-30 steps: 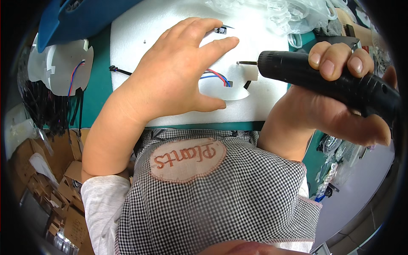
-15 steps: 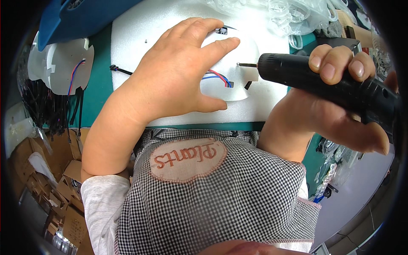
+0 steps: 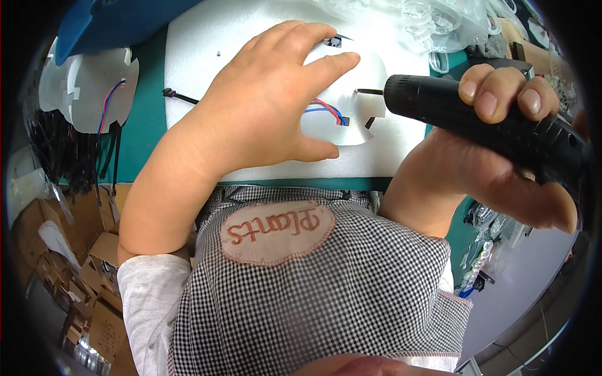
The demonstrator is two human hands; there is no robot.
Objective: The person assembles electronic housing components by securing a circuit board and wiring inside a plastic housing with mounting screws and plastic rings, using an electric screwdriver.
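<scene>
A thin white round plastic part lies on the white foam sheet. My left hand spans it, thumb at its near edge and fingers reaching the far edge, and hides much of its left side. Red and blue wires come out of a small slot in the part. A black connector on a dark cable sticks out left of my wrist. My right hand is wrapped round a black power screwdriver held nearly level. Its thin bit points left, with the tip at the part's surface.
At the left, another white plastic part with wires stands by a bundle of black cables. A blue bin overhangs the far left. Clear bags with coiled tubing lie far right. Cardboard boxes stand below the green table.
The hands, the white part and the screwdriver appear shifted very slightly right, with little else moving. The bright spot at the bit's tip now looks dark.
</scene>
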